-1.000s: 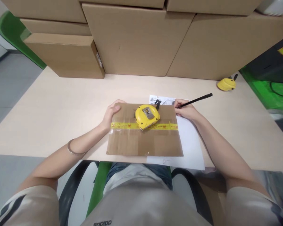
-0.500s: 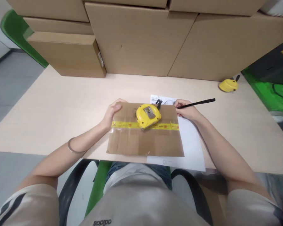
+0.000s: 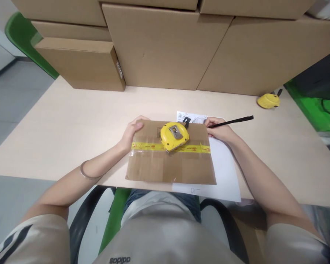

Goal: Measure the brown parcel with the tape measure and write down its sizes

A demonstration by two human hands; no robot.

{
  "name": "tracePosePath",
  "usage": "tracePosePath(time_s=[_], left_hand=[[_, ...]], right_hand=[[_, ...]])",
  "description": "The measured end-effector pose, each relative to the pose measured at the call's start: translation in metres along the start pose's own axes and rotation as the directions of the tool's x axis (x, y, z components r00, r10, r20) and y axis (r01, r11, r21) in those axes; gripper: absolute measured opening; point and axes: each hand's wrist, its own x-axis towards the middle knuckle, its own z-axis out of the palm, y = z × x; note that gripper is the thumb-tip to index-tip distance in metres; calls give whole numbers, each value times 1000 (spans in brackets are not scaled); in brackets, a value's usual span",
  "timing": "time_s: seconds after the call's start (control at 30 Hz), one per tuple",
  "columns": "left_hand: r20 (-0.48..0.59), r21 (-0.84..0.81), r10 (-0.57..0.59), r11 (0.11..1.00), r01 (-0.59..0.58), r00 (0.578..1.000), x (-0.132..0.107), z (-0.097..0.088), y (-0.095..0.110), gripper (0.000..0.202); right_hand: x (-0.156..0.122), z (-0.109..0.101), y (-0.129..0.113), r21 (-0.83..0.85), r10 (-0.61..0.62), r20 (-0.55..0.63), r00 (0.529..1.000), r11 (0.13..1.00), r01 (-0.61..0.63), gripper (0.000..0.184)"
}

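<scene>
A flat cardboard piece crossed by a strip of yellow tape lies on the table in front of me, over a white paper sheet. A yellow tape measure rests on top of the cardboard near its far edge. My left hand grips the cardboard's far left corner, fingers curled over the edge. At the far right corner my right hand is closed on a black pen, whose tip meets the cardboard's edge.
Large cardboard boxes are stacked along the back of the pale table. A second yellow tape measure lies at the far right. A green chair stands at the far left, and a green bin at the right.
The pen's free end has tilted lower, toward the table. Both hands stay at the cardboard's corners; the view has shifted slightly.
</scene>
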Motion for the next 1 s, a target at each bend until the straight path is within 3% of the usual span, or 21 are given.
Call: tracePosePath(time_s=[0.27, 0.43, 0.6, 0.7, 0.87, 0.93, 1.0], left_hand=[[8, -5, -9, 1000, 9, 1000, 0, -1, -1, 35], [1, 17, -1, 1000, 1, 1000, 0, -2, -1, 35], [-5, 24, -5, 1000, 5, 1000, 0, -4, -3, 36], [-4, 17, -18, 1000, 18, 1000, 0, -3, -2, 36], [-3, 57, 29, 998, -29, 1000, -3, -2, 0, 37], [-37, 74, 56, 996, -53, 998, -7, -3, 3, 40], [-55, 136, 103, 986, -94, 993, -12, -5, 6, 39]], right_hand=[[-2, 1, -4, -51, -6, 3, 1000, 999, 6, 33], [-4, -3, -7, -116, 9, -16, 1000, 993, -11, 46], [-12, -21, -11, -310, 88, -55, 995, 945, -101, 64], [-14, -28, -14, -444, 89, -121, 989, 886, -134, 62], [-22, -26, -26, -494, -40, -278, 960, 863, -107, 47], [-30, -21, -40, -461, -151, -321, 935, 888, -15, 35], [-37, -12, -61, -421, -263, -280, 923, 898, 129, 36]])
